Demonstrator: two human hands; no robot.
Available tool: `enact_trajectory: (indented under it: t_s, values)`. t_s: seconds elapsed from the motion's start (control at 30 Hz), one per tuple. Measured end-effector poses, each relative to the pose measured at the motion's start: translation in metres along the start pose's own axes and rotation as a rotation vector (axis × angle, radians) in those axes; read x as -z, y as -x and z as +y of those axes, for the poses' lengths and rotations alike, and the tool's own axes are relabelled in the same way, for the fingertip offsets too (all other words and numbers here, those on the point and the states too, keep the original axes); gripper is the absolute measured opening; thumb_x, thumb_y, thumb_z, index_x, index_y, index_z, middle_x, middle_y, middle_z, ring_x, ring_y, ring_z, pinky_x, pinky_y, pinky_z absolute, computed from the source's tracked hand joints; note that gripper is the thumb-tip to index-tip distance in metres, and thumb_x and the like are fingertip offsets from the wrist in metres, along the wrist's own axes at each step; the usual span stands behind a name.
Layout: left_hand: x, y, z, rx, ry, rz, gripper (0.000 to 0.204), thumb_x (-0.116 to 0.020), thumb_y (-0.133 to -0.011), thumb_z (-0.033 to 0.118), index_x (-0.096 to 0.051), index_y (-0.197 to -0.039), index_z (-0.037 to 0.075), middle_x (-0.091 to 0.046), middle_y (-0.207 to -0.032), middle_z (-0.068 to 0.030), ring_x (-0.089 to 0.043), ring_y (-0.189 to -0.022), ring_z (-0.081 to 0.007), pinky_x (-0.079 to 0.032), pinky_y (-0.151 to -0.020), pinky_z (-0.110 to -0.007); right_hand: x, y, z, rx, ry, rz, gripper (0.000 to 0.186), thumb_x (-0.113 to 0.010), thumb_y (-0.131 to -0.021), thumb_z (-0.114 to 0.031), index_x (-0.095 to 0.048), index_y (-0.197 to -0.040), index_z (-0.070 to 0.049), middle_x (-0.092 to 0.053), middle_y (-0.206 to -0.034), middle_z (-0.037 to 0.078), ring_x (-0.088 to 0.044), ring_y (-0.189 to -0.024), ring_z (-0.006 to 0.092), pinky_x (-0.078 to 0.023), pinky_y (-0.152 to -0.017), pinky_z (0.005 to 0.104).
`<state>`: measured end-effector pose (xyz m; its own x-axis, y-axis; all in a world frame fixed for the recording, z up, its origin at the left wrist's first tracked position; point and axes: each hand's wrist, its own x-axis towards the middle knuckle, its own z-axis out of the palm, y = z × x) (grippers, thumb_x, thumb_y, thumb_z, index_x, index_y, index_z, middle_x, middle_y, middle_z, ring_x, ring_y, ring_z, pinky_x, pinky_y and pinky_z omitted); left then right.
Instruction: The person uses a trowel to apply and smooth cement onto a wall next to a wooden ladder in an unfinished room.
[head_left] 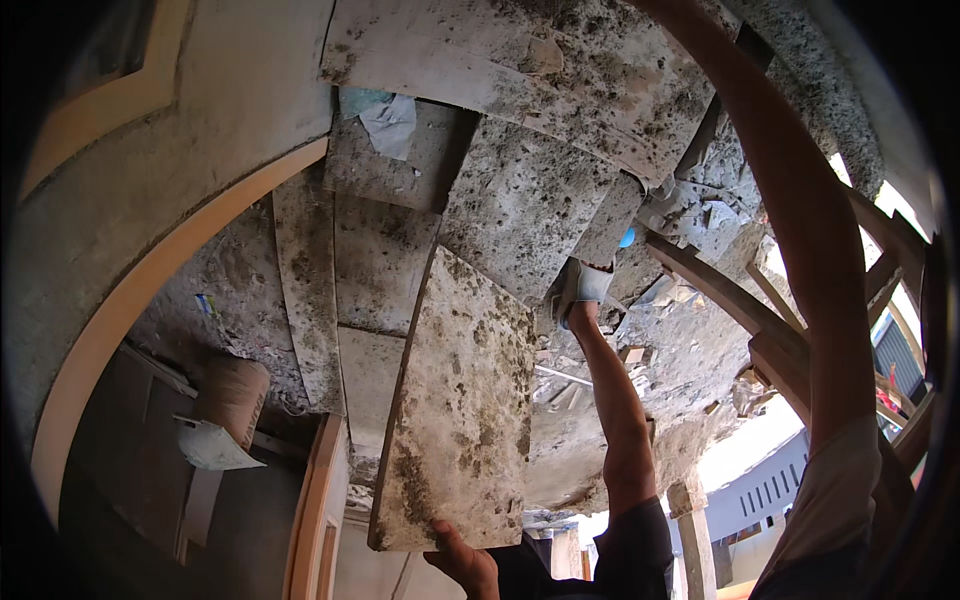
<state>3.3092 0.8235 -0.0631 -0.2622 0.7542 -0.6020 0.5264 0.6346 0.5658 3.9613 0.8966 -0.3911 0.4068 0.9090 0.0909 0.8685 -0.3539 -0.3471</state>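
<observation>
My left hand (466,562) grips the bottom edge of a thick, pale board (465,400) covered in dark mould spots. Its thumb lies on the board's face, while the other fingers are hidden behind it. The board is tilted, with its top corner over other stained boards. My right arm (810,220) stretches up the right side and leaves through the top edge, so the right hand is out of sight. Close to where the arm leaves lies a large, spotted panel (500,60).
Several dirty boards (530,205) cover the ground around my sandalled foot (585,290). Rubble and broken pieces (590,385) lie to the right, beside wooden beams (730,290). A brown sack (230,400) stands at left, past a curved-looking wooden trim (150,260) along the wall.
</observation>
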Motion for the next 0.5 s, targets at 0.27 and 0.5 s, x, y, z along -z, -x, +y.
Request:
enact_trajectory:
  t_s: [0.27,0.5]
  values:
    - [0.002,0.002,-0.021,0.013,-0.051,-0.032,0.077,-0.077,-0.093,0.037,-0.043,-0.142,-0.012,-0.057,-0.137,-0.0205,-0.062,-0.119,-0.0294,-0.053,-0.103,-0.045,-0.012,-0.032,0.008,0.034,0.321,-0.032,0.054,-0.057,-0.103,-0.028,-0.046,-0.153,-0.014,-0.057,-0.146,0.015,-0.059,-0.128,0.0311,-0.049,-0.105,0.0464]
    - [0.031,-0.005,-0.036,0.036,-0.141,-0.038,0.073,-0.076,-0.094,0.035,-0.045,-0.141,-0.011,-0.059,-0.134,-0.0190,-0.061,-0.119,-0.0268,-0.052,-0.104,-0.043,-0.007,0.055,0.034,0.168,0.342,-0.062,0.057,-0.065,-0.097,-0.025,-0.050,-0.151,-0.017,-0.057,-0.143,0.013,-0.056,-0.128,0.0321,-0.045,-0.107,0.0502]
